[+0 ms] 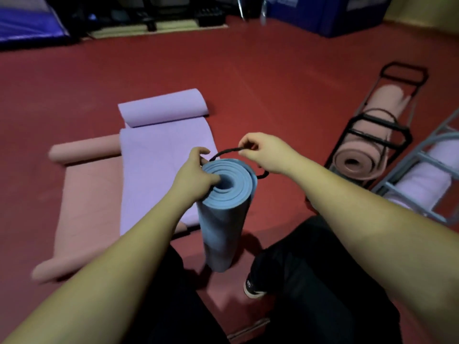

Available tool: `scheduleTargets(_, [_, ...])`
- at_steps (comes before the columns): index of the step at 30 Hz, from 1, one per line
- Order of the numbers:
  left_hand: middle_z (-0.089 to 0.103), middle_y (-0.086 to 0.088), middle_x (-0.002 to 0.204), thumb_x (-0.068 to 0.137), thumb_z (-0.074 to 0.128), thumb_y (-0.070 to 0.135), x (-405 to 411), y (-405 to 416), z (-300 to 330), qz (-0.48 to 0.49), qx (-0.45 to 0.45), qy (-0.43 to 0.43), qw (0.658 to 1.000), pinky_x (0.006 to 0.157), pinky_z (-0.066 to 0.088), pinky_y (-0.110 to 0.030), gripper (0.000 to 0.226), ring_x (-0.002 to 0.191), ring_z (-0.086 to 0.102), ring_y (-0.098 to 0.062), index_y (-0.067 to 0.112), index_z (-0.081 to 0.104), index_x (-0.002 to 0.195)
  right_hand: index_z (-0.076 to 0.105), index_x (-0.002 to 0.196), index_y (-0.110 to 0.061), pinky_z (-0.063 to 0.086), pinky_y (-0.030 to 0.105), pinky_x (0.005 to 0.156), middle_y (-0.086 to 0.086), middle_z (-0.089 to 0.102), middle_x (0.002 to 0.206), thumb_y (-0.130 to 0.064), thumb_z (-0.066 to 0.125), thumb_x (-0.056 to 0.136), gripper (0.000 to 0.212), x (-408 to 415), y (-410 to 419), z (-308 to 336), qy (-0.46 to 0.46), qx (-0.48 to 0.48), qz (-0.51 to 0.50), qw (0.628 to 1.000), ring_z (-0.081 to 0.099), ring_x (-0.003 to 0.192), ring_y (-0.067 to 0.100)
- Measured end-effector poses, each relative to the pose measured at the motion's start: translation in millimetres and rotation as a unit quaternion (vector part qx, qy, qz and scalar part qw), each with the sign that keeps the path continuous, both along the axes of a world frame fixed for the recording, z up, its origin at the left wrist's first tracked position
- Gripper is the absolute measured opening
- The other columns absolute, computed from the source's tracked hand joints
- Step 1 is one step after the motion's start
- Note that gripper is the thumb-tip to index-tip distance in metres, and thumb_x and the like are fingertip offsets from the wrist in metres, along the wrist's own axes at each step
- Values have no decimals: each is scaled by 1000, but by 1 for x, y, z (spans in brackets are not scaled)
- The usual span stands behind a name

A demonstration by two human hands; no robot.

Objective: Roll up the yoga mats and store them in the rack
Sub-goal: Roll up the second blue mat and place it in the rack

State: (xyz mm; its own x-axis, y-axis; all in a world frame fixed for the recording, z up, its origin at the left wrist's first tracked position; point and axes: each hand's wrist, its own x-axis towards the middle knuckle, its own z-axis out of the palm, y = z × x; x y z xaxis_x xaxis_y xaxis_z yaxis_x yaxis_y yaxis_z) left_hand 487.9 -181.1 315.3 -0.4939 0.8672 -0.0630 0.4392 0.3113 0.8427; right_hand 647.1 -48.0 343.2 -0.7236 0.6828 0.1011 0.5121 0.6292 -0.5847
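Note:
A rolled blue yoga mat (223,219) stands upright on the red floor between my legs. My left hand (196,175) grips its top edge, thumb on the roll's open end. My right hand (265,152) pinches a black strap (224,153) that loops over the top of the roll. A purple mat (161,160) lies partly unrolled on the floor, overlapping a pink mat (87,207) whose ends curl. At the right a black rack (372,127) holds a rolled pink mat (360,160), and a grey rack (422,170) holds a pale lilac roll (427,180).
Open red floor (260,83) stretches ahead. Blue padded blocks (330,13) and dark equipment stand along the far wall. My dark trousers and a shoe (253,286) fill the bottom of the view.

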Motion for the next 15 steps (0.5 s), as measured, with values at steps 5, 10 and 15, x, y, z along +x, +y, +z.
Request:
scheduleTargets(5, [49, -2, 123, 76, 68, 14, 1, -9, -10, 28, 5, -6, 1000, 88, 51, -38, 83, 101, 59, -24, 34, 32, 149, 69, 111, -17, 42, 27, 89, -5, 61, 104, -24, 64, 93, 20, -26, -9, 7, -49, 19, 55, 997, 55, 96, 10])
scheduleTargets(10, [28, 0, 149, 83, 64, 11, 6, -1, -18, 25, 9, 12, 1000, 85, 37, -21, 57, 116, 57, -20, 25, 53, 137, 69, 112, -18, 40, 25, 91, -7, 56, 102, -23, 62, 95, 19, -30, -13, 0, -63, 21, 114, 991, 54, 100, 11])
scheduleTargets(15, [63, 1, 127, 82, 61, 9, 2, 12, -16, 60, 19, 1, 998, 82, 37, -20, 46, 111, 58, -16, 18, 60, 126, 69, 99, -12, 41, 29, 84, -3, 54, 94, -20, 63, 95, 11, -13, -19, -12, -1, 52, 100, 994, 53, 91, 14])
